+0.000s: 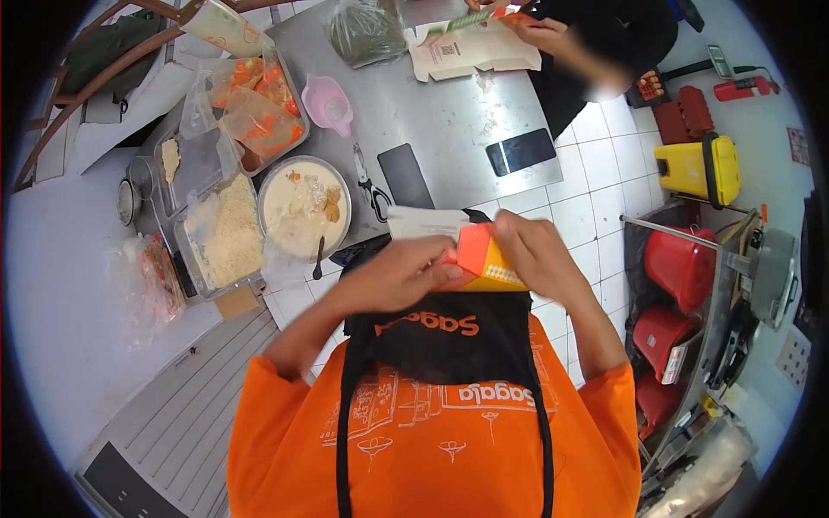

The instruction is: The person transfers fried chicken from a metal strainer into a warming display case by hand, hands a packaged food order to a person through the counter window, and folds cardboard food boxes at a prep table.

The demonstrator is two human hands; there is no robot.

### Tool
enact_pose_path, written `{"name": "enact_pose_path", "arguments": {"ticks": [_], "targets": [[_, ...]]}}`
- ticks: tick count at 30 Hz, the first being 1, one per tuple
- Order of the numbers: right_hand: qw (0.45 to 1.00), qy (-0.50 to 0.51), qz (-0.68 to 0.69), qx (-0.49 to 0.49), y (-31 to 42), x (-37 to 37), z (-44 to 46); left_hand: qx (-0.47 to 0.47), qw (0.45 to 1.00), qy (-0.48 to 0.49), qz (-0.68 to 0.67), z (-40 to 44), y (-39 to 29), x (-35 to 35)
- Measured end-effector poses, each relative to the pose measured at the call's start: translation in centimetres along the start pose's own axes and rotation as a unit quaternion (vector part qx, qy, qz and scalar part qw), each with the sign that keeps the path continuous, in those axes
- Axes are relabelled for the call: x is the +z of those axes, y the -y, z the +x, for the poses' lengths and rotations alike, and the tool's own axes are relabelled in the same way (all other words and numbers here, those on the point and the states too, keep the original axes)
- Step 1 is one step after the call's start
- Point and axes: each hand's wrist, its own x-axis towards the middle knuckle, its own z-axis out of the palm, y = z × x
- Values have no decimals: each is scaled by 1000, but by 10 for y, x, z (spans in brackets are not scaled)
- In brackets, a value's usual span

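Observation:
In front of my apron, I hold a folding cardboard box (474, 249) with orange and yellow sides. A white printed flap (423, 224) stands out toward the table. My left hand (413, 274) grips the box's left end, the fingers curled at its orange edge. On the other end, my right hand (534, 256) is closed around the yellow side with the thumb on top. Part of the box is hidden behind both hands. Beyond it on the steel table (440, 112) lie a dark flat slab (404, 176), black-handled scissors (373, 188) and a black phone (521, 153).
At left stand a bowl of pale batter (289, 229), a tub of crumbs (226, 246), a container with orange-stained bags (250, 164) and a pink cup (327, 104). Another person's hand (540, 33) is over a flattened carton (475, 56). Red bins (678, 268) fill a rack at right.

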Motion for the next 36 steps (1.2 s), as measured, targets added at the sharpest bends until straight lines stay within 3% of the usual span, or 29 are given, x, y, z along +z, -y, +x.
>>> {"name": "enact_pose_path", "arguments": {"ticks": [2,4,5,6,8,11,13,17,19,21,23,25,27,31,33,34,36], "targets": [[974,-102,-162,-125,2,-1,-8,-34,998,-51,-16,-13,6,12],[972,-85,-182,-122,-10,10,-5,-61,993,-75,-66,-15,17,18],[971,-74,-194,-120,-15,13,-2,-69,991,-41,-106,-13,27,19],[994,36,-102,-2,-20,11,4,-75,986,-5,-146,-8,33,16],[998,55,-20,6,-33,12,13,-66,974,54,-208,-1,41,9],[998,46,47,18,-45,17,19,-33,988,87,-122,-4,22,10],[997,34,54,45,-41,13,15,-42,987,27,-150,-9,10,11],[995,-11,28,-92,-36,-14,-3,-51,988,-50,-137,-25,6,14],[977,55,189,-76,-55,-32,-19,-83,981,-69,-159,-36,19,15],[945,77,305,-85,-74,-28,-32,-46,953,-195,-227,-42,30,23],[956,138,254,-59,-95,-12,-40,-50,938,-238,-246,-45,30,22],[968,21,249,-7,-59,13,-44,-36,947,-213,-238,-44,29,27],[952,-92,292,-27,-57,33,-36,-26,955,-176,-238,-42,22,22],[928,-127,347,-44,-32,33,-40,-4,969,-72,-238,-47,17,1],[930,-133,341,-37,-29,40,-44,51,971,21,-231,-44,20,-12],[902,10,417,-111,-46,40,-33,37,960,82,-267,-38,23,-18],[887,97,416,-174,-52,41,-35,104,930,203,-288,-23,25,-21]]}}
